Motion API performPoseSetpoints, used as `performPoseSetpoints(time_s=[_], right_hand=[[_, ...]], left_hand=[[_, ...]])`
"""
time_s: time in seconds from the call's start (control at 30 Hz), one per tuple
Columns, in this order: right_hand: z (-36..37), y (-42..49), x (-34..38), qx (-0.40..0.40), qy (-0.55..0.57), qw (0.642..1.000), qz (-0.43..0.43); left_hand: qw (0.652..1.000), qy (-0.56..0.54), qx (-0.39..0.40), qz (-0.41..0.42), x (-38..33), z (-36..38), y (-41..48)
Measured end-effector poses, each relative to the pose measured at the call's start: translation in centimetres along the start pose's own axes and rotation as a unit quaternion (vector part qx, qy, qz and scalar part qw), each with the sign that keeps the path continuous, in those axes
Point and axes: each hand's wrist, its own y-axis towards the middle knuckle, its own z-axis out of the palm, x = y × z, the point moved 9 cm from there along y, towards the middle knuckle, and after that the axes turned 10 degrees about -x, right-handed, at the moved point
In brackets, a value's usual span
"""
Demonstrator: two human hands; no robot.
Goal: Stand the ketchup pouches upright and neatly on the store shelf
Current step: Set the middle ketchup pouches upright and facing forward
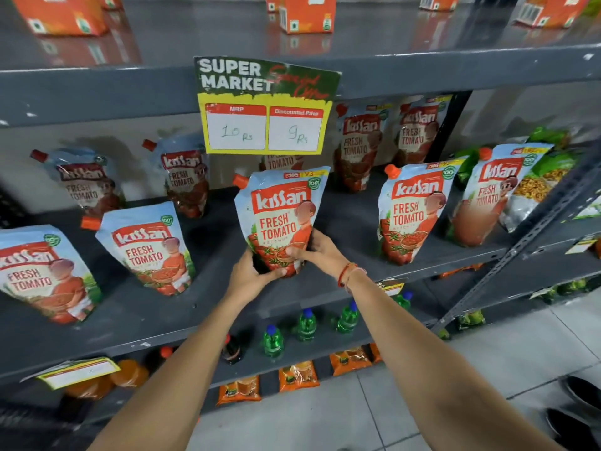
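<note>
A blue-and-red ketchup pouch [279, 209] with an orange cap stands upright at the front middle of the grey shelf [208, 307]. My left hand [252, 275] grips its lower left corner and my right hand [317, 252] holds its lower right side. Two pouches [146, 245] stand in the front row to the left, and two more [411, 209] to the right. Several other pouches [183, 177] stand or lean along the back of the shelf, partly in shadow.
A yellow price card [263, 125] hangs from the shelf above. Orange cartons [307, 13] stand on the top shelf. Green snack bags [549, 170] lie at the far right. Green bottles [305, 325] stand on the shelf below, orange packets [297, 375] lower down.
</note>
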Motion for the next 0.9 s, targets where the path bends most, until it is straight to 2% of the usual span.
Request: performPoseSetpoints(time_s=[0.4, 0.63, 0.9], right_hand=[[-5.0, -3.0, -2.1, -0.098, 0.009, 0.995, -0.025], [-5.3, -3.8, -2.5, -0.119, 0.007, 0.993, -0.027], [-6.0, -4.9, -2.0, -0.176, 0.004, 0.983, -0.043]], left_hand=[[1.000, 0.011, 0.028, -0.006, -1.5, 4.1, -2.2], [0.999, 0.006, 0.030, -0.013, -1.3, 4.6, -2.4], [0.999, 0.014, 0.037, -0.002, -2.1, 5.2, -2.7]])
